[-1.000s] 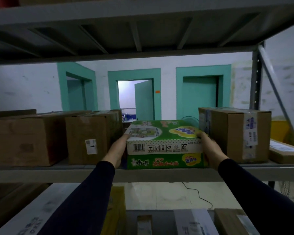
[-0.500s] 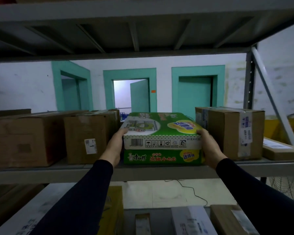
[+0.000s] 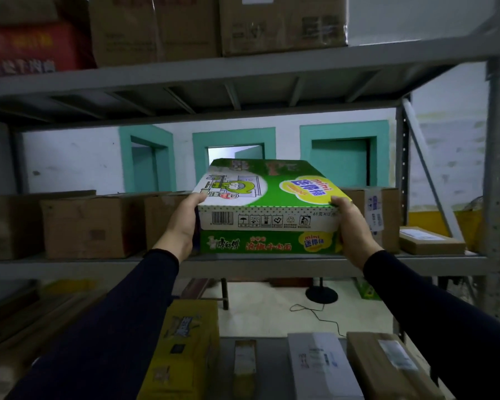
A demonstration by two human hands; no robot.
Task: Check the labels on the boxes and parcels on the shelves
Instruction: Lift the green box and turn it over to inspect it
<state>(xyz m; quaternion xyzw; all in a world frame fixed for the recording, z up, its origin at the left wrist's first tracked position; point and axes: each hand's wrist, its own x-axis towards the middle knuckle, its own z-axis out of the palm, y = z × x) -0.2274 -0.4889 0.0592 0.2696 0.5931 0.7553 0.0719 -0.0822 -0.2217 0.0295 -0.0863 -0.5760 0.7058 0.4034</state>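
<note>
On the middle shelf [image 3: 243,267] of the grey metal rack, your two hands hold a flat green printed carton [image 3: 267,194] by its short sides: left hand [image 3: 182,223] wrapped round the left edge with the thumb on top, right hand [image 3: 351,229] gripping the right corner likewise. Glossy cardboard, rectangular, cartoon art and a yellow "mini" badge on the lid, white front panel with barcode and handling symbols. It is tilted, front edge low, far edge raised; whether it sits on a second green carton [image 3: 267,243] below or that band is its own lower side, you cannot tell. Plain brown corrugated boxes [image 3: 87,226] stand to the left, matte and scuffed; a taped brown box [image 3: 378,215] with a white label stands just right, then a flat parcel [image 3: 430,241]. Upper shelf: red carton [image 3: 32,47], brown boxes. Lower level: yellow box [image 3: 185,350], white parcel [image 3: 321,365]. Behind: whitewashed wall, three teal door frames [image 3: 344,157], pale floor with a black cable.
</note>
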